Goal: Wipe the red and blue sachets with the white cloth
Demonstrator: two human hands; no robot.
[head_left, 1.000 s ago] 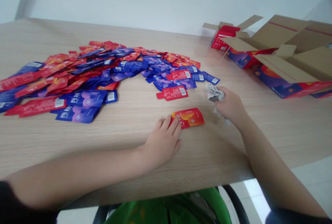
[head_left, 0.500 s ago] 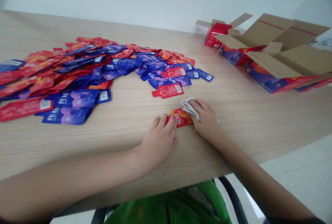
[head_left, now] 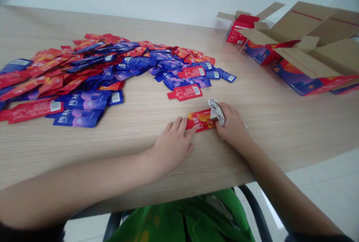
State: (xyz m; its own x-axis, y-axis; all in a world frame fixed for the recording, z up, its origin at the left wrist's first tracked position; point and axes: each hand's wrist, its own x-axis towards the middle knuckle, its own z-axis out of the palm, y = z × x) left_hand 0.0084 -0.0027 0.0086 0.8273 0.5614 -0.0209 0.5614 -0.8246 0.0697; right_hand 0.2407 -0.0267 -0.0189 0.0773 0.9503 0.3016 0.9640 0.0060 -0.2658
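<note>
A red and orange pouch [head_left: 200, 120] lies flat on the table, printed side up, in front of me. My left hand [head_left: 175, 137] holds its left end against the tabletop, with the fingers bent over it and hiding that end. A folded grey-white cloth [head_left: 216, 111] is gripped in my right hand [head_left: 231, 126] and pressed on the pouch's right end. Just beyond lies another red pouch [head_left: 185, 92], barcode side up. Behind it a large heap of red and blue pouches [head_left: 92, 66] spreads to the left.
Open cardboard boxes with raised flaps stand at the right: a small red box [head_left: 238, 28] at the back and larger red and blue boxes [head_left: 297, 75] nearer. The pale wooden table [head_left: 140, 137] meets the wall behind. A green garment [head_left: 179, 219] shows below its front edge.
The camera view has shifted slightly. My left fingers cover less of the pouch, so more of its printed front shows. The cloth remains in my right hand at the pouch's right end.
</note>
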